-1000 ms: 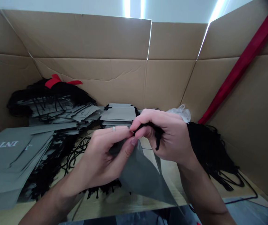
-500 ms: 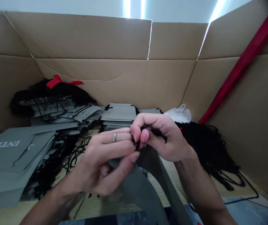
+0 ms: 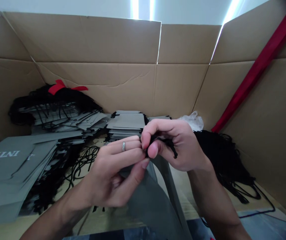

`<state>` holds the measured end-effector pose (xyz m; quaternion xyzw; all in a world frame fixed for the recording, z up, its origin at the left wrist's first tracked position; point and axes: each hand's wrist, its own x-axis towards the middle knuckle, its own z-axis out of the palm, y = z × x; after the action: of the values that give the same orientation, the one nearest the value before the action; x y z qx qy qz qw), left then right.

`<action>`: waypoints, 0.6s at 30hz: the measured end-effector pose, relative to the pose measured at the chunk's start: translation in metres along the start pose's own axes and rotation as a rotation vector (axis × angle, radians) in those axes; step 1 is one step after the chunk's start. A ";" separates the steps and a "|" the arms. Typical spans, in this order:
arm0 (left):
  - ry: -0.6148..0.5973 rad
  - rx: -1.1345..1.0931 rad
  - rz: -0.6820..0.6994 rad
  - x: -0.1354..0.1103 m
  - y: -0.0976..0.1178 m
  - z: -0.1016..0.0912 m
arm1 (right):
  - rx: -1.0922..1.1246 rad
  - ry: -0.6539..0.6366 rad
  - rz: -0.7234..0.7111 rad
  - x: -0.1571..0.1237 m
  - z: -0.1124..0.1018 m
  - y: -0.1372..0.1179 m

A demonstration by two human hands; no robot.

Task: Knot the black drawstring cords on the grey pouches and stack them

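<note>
A grey paper bag (image 3: 155, 203) stands open in front of me, its top edge pinched by my left hand (image 3: 112, 173), which wears a ring. My right hand (image 3: 175, 143) is closed on a black cord (image 3: 169, 145) right at the bag's rim, fingertips touching those of the left hand. The cord's end hangs below the right palm.
Flat grey bags with black cord handles lie stacked at left (image 3: 7, 173) and at the back (image 3: 127, 121). A heap of loose black cords (image 3: 223, 160) sits at right, beside a crumpled white plastic bag (image 3: 193, 120). Cardboard walls (image 3: 132, 66) enclose the area; a red strip (image 3: 253, 73) runs up the right wall.
My right hand has shifted the cord from inside its palm toward the bag's rim, and the bag's mouth has turned and opened slightly. Both hands stay together at the centre.
</note>
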<state>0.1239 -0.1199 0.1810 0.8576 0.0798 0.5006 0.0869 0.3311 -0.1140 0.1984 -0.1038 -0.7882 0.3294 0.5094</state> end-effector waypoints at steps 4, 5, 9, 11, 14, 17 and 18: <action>0.008 -0.049 -0.022 0.000 0.001 -0.001 | 0.033 0.001 0.010 0.003 0.000 0.002; 0.004 -0.069 -0.052 0.000 0.002 -0.003 | 0.034 -0.003 0.012 0.004 -0.001 0.002; -0.083 -0.159 -0.210 0.003 0.004 -0.010 | -0.009 0.022 0.009 0.004 -0.004 -0.002; -0.125 -0.158 -0.272 0.003 0.004 -0.014 | -0.075 0.070 -0.004 0.003 -0.005 -0.005; -0.137 -0.102 -0.324 0.004 0.003 -0.016 | -0.187 0.119 -0.043 0.003 -0.004 -0.008; -0.145 -0.082 -0.322 0.006 0.000 -0.016 | -0.240 0.154 -0.063 0.002 -0.001 -0.008; -0.150 -0.081 -0.315 0.007 0.000 -0.016 | -0.233 0.164 -0.057 0.002 0.000 -0.008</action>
<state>0.1131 -0.1168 0.1946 0.8652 0.1862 0.4182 0.2046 0.3316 -0.1194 0.2052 -0.1666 -0.7794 0.2115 0.5657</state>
